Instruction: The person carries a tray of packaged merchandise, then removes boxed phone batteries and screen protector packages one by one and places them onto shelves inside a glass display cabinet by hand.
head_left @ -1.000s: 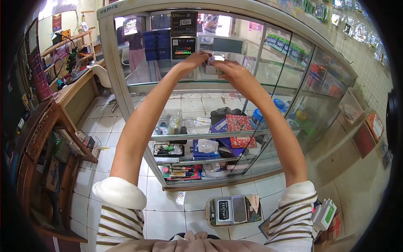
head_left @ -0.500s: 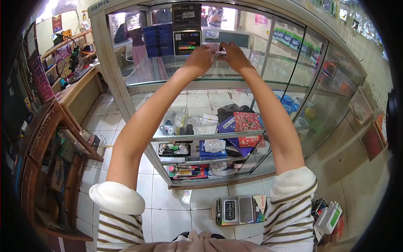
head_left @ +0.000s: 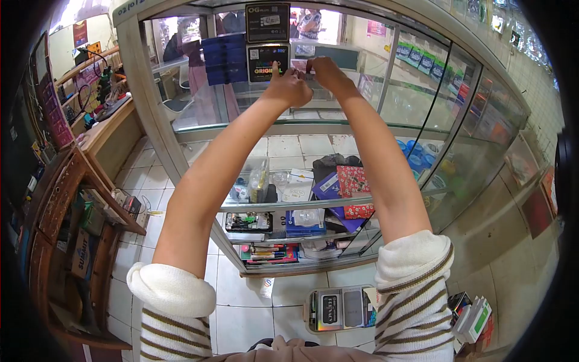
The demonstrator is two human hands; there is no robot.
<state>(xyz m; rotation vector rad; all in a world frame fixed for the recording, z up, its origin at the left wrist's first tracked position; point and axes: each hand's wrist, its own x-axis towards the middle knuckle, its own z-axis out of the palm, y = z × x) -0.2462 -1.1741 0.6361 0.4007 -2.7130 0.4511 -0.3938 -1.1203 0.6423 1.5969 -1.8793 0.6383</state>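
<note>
My left hand (head_left: 291, 89) is raised over the upper shelf of the glass display case (head_left: 253, 128), its thumb up and its fingers curled. My right hand (head_left: 329, 73) is close beside it, fingers bent down toward the left fingertips. Whatever is between the fingers is too small or hidden to name. Just behind my left hand stands a black box with colourful "ORIGINAL" lettering (head_left: 260, 71). Another black box marked OG (head_left: 268, 24) is stacked on top of it. Left of these is a stack of dark blue boxes (head_left: 224, 59).
Lower shelves hold a red floral box (head_left: 353, 181), a purple box (head_left: 327, 188) and pens (head_left: 268, 253). On the floor lie an open case with boxes (head_left: 341, 309) and more boxes (head_left: 473, 321). A wooden shelf (head_left: 66, 211) stands left. Green packets (head_left: 416, 57) hang right.
My left hand has dropped slightly and turned, its thumb now pointing up. The right hand stays close by, its fingers drawn together. The view has shifted a little.
</note>
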